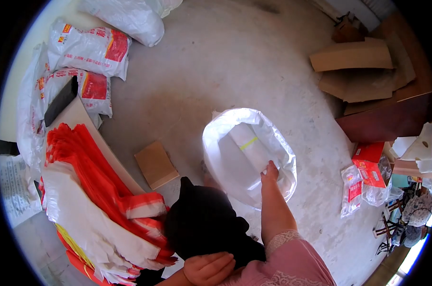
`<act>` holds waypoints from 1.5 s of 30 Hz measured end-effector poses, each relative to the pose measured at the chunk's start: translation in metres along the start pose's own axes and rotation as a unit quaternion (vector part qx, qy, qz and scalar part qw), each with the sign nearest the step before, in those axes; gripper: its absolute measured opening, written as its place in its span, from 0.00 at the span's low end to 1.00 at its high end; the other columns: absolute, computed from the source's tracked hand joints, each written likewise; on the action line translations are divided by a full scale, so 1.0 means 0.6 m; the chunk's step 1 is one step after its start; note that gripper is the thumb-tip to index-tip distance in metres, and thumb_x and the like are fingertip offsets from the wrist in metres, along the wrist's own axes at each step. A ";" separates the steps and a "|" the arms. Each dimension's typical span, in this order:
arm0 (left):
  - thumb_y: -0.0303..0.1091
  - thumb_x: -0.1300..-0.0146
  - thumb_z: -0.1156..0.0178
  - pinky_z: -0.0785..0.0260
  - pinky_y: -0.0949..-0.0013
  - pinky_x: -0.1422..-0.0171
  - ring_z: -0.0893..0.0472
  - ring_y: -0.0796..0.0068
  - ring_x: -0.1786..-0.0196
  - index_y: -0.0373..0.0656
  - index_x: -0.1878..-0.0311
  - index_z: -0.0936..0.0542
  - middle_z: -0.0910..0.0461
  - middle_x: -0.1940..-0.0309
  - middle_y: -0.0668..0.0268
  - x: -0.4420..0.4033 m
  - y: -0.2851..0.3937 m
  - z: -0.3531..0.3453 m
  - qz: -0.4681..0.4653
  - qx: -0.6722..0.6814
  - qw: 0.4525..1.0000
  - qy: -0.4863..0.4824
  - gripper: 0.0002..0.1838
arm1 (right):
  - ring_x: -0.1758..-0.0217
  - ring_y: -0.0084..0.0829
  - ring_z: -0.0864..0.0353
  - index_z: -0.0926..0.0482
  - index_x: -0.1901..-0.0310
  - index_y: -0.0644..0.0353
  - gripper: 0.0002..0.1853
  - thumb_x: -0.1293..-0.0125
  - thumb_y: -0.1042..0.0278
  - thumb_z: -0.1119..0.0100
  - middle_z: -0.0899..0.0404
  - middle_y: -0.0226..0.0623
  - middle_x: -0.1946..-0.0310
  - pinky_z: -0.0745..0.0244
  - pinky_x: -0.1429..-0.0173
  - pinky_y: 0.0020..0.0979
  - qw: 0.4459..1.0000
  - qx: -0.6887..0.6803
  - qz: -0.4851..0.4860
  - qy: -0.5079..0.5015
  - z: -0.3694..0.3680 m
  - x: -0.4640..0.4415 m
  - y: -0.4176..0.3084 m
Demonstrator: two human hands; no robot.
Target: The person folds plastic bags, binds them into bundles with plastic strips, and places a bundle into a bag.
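A large white sack (210, 157) stands on the floor with its mouth wide open and its rim rolled outward. Inside it lies a white bundle (242, 136) with a yellow-green band round it. My right hand (270, 172) reaches into the sack, its fingers closed on the near end of this bundle. Close to my body, my left hand (210, 268) rests with fingers together and lying flat against a black, soft-looking shape (201, 221); nothing shows in it. Left of that shape is a pile of red and white plastic bags (97, 176).
Filled white sacks with red print (90, 50) are stacked at upper left. A flat piece of cardboard (156, 164) lies on the concrete floor. Open cardboard boxes (354, 71) stand at upper right, with a red box (370, 164) and clear plastic packaging (351, 190) below them.
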State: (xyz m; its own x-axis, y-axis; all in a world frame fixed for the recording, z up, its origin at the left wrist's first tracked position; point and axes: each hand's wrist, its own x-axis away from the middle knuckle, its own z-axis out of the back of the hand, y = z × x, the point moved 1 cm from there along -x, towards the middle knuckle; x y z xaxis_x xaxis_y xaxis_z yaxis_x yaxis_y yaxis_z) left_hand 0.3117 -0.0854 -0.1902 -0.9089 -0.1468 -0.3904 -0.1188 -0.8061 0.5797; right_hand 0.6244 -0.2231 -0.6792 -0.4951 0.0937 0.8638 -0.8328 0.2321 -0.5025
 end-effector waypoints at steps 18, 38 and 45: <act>0.41 0.43 0.22 0.33 0.46 0.36 0.26 0.65 0.30 0.57 0.26 0.30 0.26 0.30 0.66 0.130 -0.004 -0.023 -0.235 -0.359 0.885 -0.180 0.42 | 0.20 0.48 0.30 0.25 0.26 0.58 0.33 0.28 0.53 0.35 0.28 0.51 0.23 0.39 0.16 0.40 0.645 0.678 0.311 -0.169 -0.023 0.036 0.048; 0.34 0.35 0.34 0.20 0.76 0.49 0.11 0.72 0.49 0.49 0.56 0.10 0.11 0.49 0.64 0.026 0.022 0.001 -0.011 -0.030 0.998 0.058 0.07 | 0.27 0.54 0.23 0.44 0.15 0.55 0.51 0.30 0.34 0.38 0.21 0.55 0.30 0.30 0.23 0.49 0.365 0.845 0.227 -0.319 0.040 0.080 -0.004; 0.34 0.36 0.33 0.21 0.76 0.51 0.11 0.72 0.51 0.49 0.56 0.10 0.12 0.49 0.65 0.028 0.019 0.005 -0.009 -0.036 0.997 0.065 0.07 | 0.10 0.54 0.54 0.41 0.17 0.60 0.43 0.27 0.52 0.35 0.56 0.59 0.13 0.51 0.11 0.43 0.712 0.583 0.369 -0.132 -0.008 0.058 -0.072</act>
State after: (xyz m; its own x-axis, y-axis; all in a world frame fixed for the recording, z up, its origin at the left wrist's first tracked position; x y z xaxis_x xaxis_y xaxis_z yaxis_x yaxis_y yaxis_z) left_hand 0.2940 -0.0957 -0.1881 -0.8470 -0.2017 -0.4918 -0.1003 -0.8479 0.5206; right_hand 0.6442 -0.2253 -0.6274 -0.8057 -0.4475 0.3881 0.1151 -0.7610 -0.6385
